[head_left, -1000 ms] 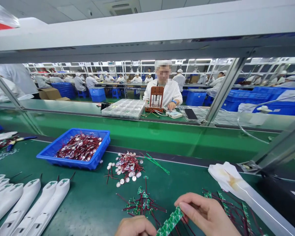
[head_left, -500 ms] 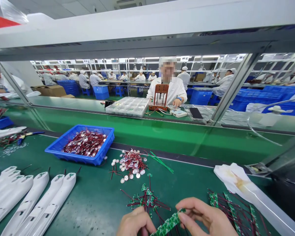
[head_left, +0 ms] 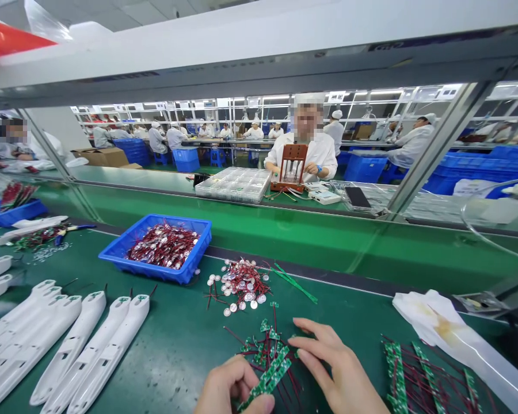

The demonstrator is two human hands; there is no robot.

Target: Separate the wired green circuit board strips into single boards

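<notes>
At the bottom edge my left hand (head_left: 231,388) is closed on a narrow green circuit board strip (head_left: 267,376), pinching its lower end. My right hand (head_left: 334,368) hovers just right of the strip with its fingers stretched out, touching a small pile of green boards with red wires (head_left: 265,345). Beyond that pile lies a heap of round silver discs with red wires (head_left: 239,284).
A blue tray (head_left: 129,244) of wired discs sits left of centre. White plastic housings (head_left: 82,345) lie in a row at left. More wired green boards (head_left: 418,374) and a white cloth (head_left: 435,325) lie at right. A person (head_left: 322,149) works across the green conveyor (head_left: 285,230).
My right hand has let go of the green strip and opened its fingers over the wired boards. The left hand keeps the strip. The view has shifted left.
</notes>
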